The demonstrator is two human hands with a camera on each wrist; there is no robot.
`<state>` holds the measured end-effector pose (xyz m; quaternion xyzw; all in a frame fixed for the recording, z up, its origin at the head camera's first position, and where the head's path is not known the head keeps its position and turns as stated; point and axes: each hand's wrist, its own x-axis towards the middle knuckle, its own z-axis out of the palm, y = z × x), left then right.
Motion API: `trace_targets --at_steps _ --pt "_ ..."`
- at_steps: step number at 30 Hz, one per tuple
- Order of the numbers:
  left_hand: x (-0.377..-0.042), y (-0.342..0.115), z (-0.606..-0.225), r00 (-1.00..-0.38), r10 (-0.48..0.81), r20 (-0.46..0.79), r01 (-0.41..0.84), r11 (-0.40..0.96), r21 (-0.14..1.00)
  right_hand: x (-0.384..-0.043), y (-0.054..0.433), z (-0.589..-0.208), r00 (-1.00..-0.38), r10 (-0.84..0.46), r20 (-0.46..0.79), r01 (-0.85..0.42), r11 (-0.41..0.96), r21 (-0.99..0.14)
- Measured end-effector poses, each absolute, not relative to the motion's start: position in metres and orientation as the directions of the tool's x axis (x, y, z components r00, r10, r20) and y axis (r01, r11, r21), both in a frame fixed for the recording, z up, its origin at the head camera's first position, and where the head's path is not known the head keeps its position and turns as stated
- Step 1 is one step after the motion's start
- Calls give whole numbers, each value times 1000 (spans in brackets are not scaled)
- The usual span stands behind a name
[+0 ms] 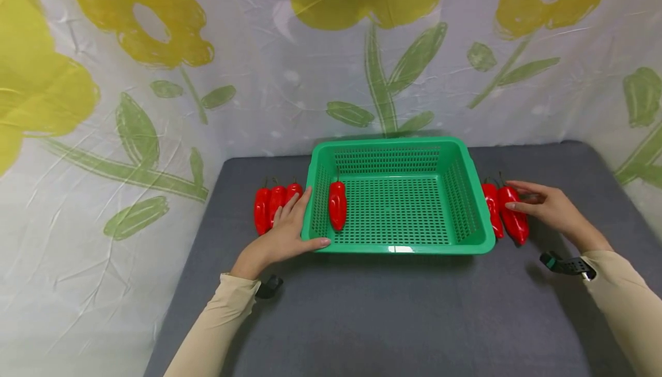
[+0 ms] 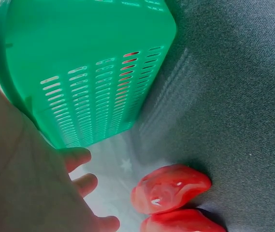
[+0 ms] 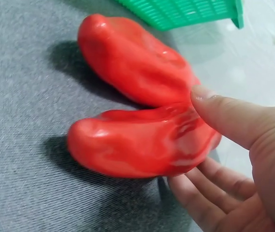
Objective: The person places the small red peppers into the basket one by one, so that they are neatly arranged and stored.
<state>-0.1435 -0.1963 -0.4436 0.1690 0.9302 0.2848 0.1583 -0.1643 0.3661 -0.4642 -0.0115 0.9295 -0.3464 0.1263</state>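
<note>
A red pepper (image 1: 338, 206) lies upright along the left side inside a green plastic basket (image 1: 390, 249). My left hand (image 1: 281, 241) rests on the basket's left rim, fingers spread and fairly straight, its thumb along the front corner. Three red peppers (image 1: 262, 210) lie side by side left of the basket, partly behind that hand. My right hand (image 1: 550, 210) holds the outer red pepper (image 3: 132, 145) near its stem end, thumb on one side and fingers on the other. Another red pepper (image 3: 132, 60) lies against it, beside the basket's right wall.
A dark grey cloth-covered table (image 1: 383, 314) lies under everything. Behind and to the left hangs a white curtain (image 1: 253, 78) with yellow flowers. A dark band (image 1: 569, 264) circles the right wrist.
</note>
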Motion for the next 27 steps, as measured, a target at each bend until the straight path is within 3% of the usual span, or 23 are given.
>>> trace_targets --at_steps 27 --pt "-144 -195 -442 -891 406 -206 223 783 581 -163 371 -461 -981 -69 -181 62 774 -630"
